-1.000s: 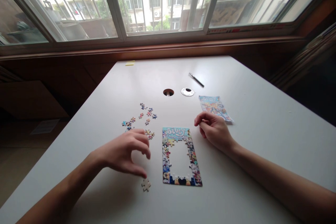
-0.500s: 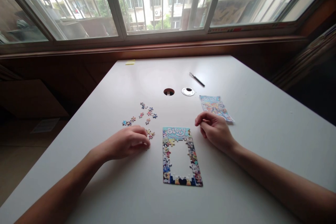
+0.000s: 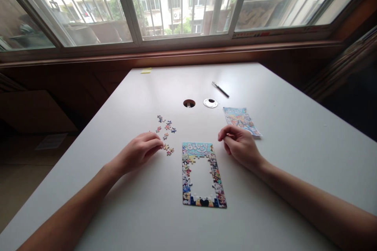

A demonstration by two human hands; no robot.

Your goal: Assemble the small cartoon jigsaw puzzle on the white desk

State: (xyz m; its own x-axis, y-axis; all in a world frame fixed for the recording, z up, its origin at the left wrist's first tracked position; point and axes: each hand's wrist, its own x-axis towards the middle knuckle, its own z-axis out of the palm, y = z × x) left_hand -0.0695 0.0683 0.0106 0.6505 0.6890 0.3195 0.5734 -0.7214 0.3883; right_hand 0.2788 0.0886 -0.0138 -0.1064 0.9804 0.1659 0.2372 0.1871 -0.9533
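My left hand (image 3: 141, 150) is beside the loose jigsaw pieces, fingers bent and held together. Its fingertips meet the edge of a small cluster of puzzle pieces (image 3: 169, 151); the thumb and anything pinched under the fingers are hidden. Several more puzzle pieces (image 3: 168, 125) lie scattered beyond it. Between my hands lies a jigsaw puzzle (image 3: 219, 182) with its border joined and its middle showing white. My right hand (image 3: 240, 144) rests closed on the table right of the puzzle, fingers curled in and nothing showing in them. Just behind it lies a printed picture sheet (image 3: 240, 117).
A black pen (image 3: 220, 89) lies far back on the white table (image 3: 132, 211). A round cable hole (image 3: 189, 103) opens in the tabletop, with its metal cover (image 3: 211, 103) beside it. A yellow sticker (image 3: 146, 70) is near the back edge, below the barred window.
My left hand has moved back and slightly left, from beside the near piece cluster to its left edge, covering pieces seen earlier. My right hand and the puzzle have stayed put.
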